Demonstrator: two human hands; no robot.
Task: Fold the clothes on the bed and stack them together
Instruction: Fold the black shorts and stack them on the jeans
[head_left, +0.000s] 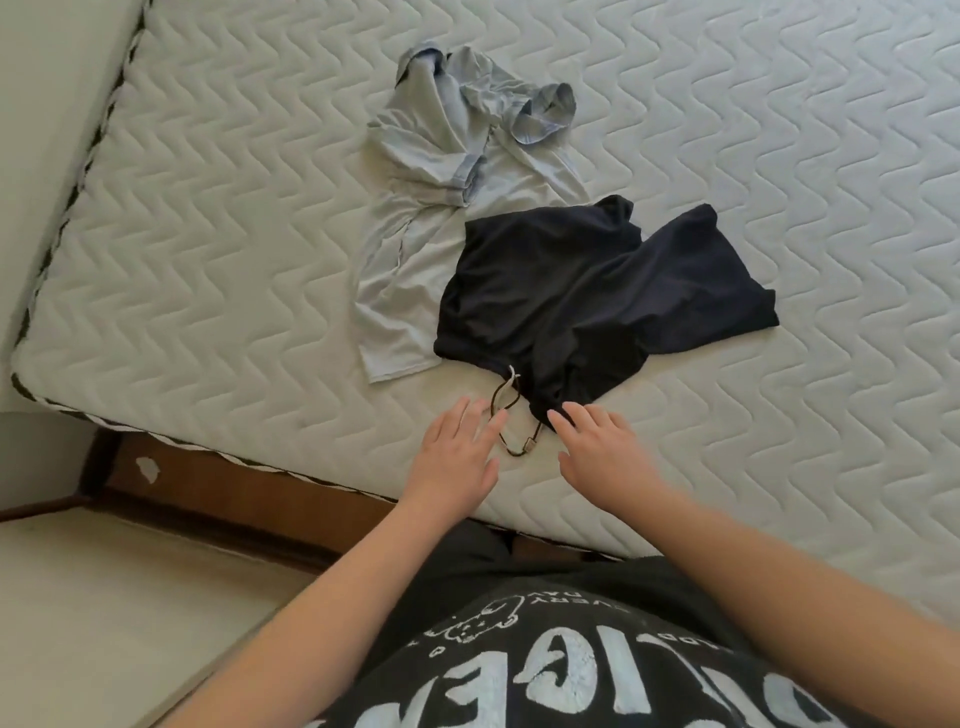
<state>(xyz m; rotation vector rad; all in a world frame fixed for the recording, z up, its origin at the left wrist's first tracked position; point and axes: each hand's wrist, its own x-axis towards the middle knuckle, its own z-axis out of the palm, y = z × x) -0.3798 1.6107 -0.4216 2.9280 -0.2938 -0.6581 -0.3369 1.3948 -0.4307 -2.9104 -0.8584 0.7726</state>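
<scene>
A quilted white mattress (727, 156) fills the frame. At centre, a crumpled pale grey shirt (415, 218) lies partly under dark navy shorts (582, 296), both unfolded. Lower centre, a person's left hand (460, 452) and right hand (602, 447) hover with fingers spread and released, flanking the shorts' drawstring (511, 426) near the bed's edge.

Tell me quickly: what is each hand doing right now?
Left hand: open, empty, over the mattress.
Right hand: open, holding nothing, fingertips at the dark shorts waistband.
</scene>
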